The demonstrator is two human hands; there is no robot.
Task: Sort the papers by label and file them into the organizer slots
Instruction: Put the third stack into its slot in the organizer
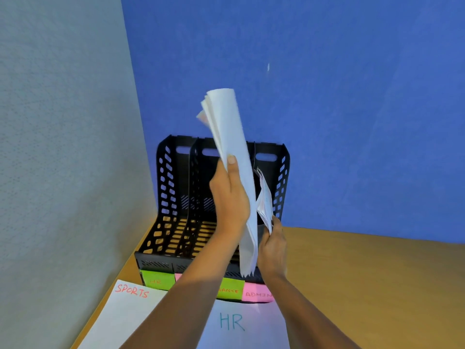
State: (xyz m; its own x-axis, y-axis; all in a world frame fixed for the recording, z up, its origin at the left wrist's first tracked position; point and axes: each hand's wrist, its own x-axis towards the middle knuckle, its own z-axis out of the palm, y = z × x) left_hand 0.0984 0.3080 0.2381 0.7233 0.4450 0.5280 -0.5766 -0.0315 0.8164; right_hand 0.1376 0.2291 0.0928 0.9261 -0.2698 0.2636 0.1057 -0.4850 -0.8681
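My left hand (pixel 230 197) grips a curled stack of white papers (pixel 230 137) upright in front of the black slotted organizer (pixel 171 197). My right hand (pixel 273 245) pinches a smaller bunch of papers (pixel 264 197) standing in or just before the rightmost slot. Sticky labels line the organizer's front: green HR (pixel 157 280), green one ending NANCE (pixel 230 289), pink ADMIN (pixel 258 294); another pink label is mostly hidden by my left arm. A sheet marked SPORTS (pixel 120 316) and a sheet marked HR (pixel 241 326) lie flat on the table in front.
The organizer stands in a corner of the wooden table (pixel 364 280), with a grey wall (pixel 63 147) at left and a blue wall (pixel 352 109) behind. The table's left edge runs close beside the SPORTS sheet.
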